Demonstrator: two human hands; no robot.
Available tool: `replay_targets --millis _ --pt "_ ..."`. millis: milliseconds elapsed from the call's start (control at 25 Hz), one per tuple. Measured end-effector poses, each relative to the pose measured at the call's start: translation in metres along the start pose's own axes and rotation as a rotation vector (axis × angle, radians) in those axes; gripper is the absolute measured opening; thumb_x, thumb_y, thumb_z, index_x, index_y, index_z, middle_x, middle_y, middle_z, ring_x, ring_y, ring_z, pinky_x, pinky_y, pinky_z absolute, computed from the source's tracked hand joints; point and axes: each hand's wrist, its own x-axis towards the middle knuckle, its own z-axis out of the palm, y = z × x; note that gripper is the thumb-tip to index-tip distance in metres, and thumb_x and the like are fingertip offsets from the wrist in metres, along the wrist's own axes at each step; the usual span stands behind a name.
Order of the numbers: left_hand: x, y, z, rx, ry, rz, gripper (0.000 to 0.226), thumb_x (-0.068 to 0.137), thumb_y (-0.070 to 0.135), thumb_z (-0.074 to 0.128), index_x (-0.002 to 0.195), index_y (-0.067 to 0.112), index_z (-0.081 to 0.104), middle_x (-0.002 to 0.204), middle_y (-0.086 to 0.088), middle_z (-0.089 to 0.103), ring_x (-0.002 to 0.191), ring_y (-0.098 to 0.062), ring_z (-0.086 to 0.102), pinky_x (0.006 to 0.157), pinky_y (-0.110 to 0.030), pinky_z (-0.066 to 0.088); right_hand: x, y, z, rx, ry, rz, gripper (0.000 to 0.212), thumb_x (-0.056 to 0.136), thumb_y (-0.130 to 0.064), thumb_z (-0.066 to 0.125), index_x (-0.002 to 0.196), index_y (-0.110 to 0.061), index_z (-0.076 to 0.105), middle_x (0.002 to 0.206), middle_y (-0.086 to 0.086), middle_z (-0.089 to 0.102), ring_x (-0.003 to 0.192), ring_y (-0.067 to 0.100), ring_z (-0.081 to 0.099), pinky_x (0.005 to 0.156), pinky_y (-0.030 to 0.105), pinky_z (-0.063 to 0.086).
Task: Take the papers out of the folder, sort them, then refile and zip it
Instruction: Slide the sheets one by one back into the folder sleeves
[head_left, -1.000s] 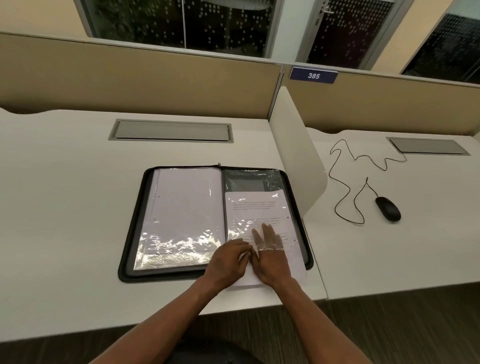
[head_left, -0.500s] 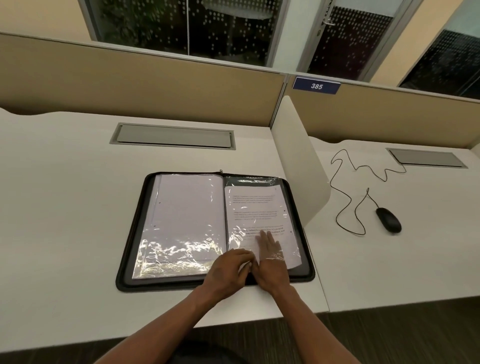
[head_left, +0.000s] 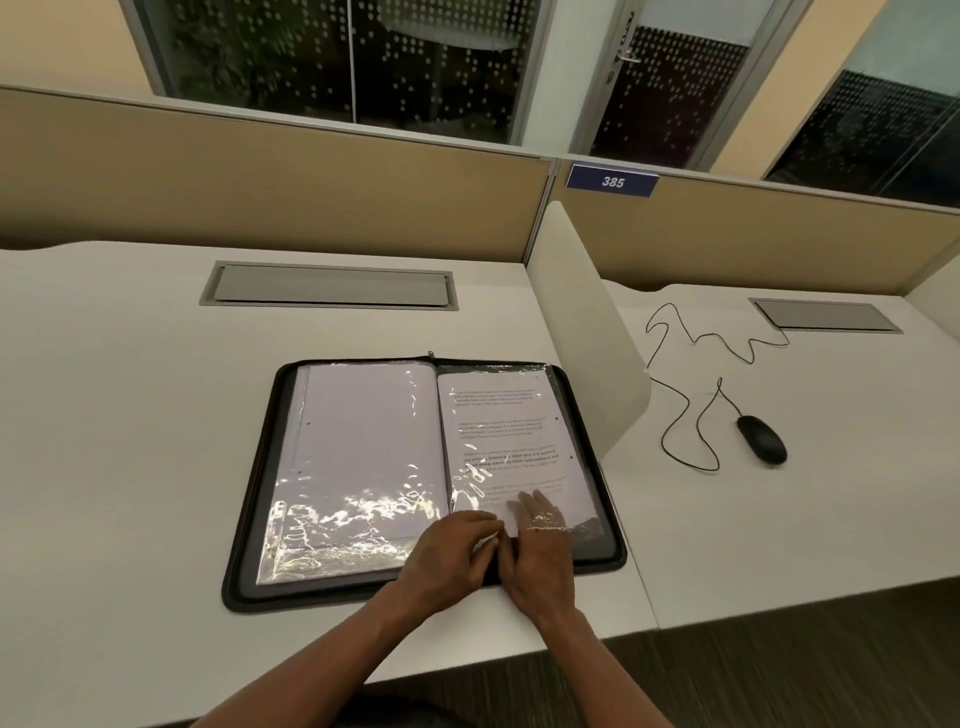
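A: Head view. What am I watching at the folder (head_left: 249, 525)?

B: I am seeing it lying unzipped on the counter (head_left: 130, 415). The left hand (head_left: 447, 551) is pinching the plastic sleeve's (head_left: 582, 527) open edge; the right hand (head_left: 540, 545) is lying with its straight fingers inside the sleeve, on the printed sheet (head_left: 509, 436).

A: How should I be refiling?

B: I am judging it best to keep the mouth lifted and push flat, squaring the corners. The glossy sleeves are crinkling and probably clinging.
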Motion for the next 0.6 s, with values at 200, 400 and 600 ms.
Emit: replay_targets --millis 200,400,600 --pt "0.0 0.0 -0.002 -0.02 -0.012 0.015 0.028 0.095 0.028 0.053 0.116 0.023 0.071 0.114 0.007 0.071 0.103 -0.01 0.063 0.091 -0.027 0.051 -0.002 -0.007 0.002 -0.053 -0.017 -0.027 0.055 0.101 -0.044 0.035 0.15 -0.023 0.045 0.153 0.009 0.047 0.146 0.03 0.034 0.119 0.048 0.03" --pt "-0.003 -0.005 0.0 -0.014 -0.029 -0.009 0.032 0.096 0.032 0.053 0.122 0.025 0.068 0.122 0.008 0.068 0.11 -0.009 0.061 0.096 -0.026 0.049 -0.007 -0.01 -0.003 -0.057 -0.041 0.019 0.051 0.102 -0.042 0.036 0.146 -0.022 0.05 0.153 0.004 0.047 0.15 0.024 0.027 0.118 0.052 0.028" --pt "-0.007 -0.01 0.001 -0.024 -0.055 -0.035 0.038 0.096 0.039 0.052 0.129 0.025 0.066 0.131 0.006 0.065 0.121 -0.008 0.057 0.104 -0.028 0.045 -0.025 -0.012 -0.007 0.04 0.021 -0.008 0.045 0.102 -0.039 0.04 0.136 -0.018 0.061 0.143 0.001 0.058 0.14 0.018 0.044 0.114 0.04 0.039"
